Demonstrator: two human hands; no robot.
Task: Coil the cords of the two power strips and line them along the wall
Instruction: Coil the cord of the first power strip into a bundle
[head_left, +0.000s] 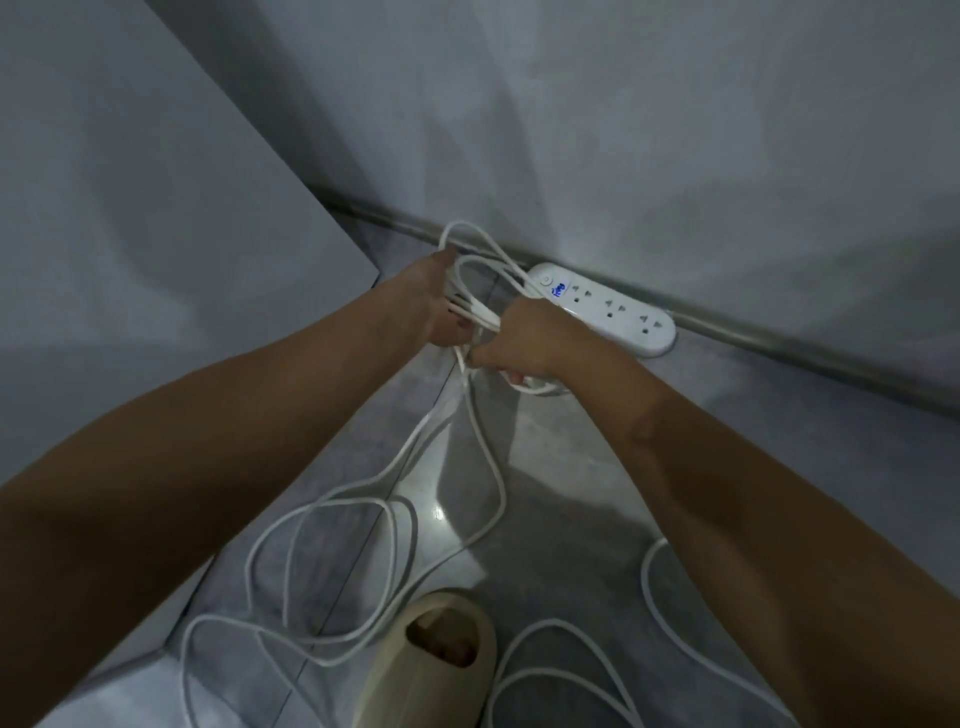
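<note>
Partly coiled cord (475, 314) between both hands (439, 301) (524, 343)

White power strip (608, 312), white cord (395, 519), beige slipper (415, 670)

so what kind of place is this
Likely a room at home, seen at floor level: a glossy tiled floor meeting a plain wall, a power strip along it, loose cord, and a slipper.
</note>
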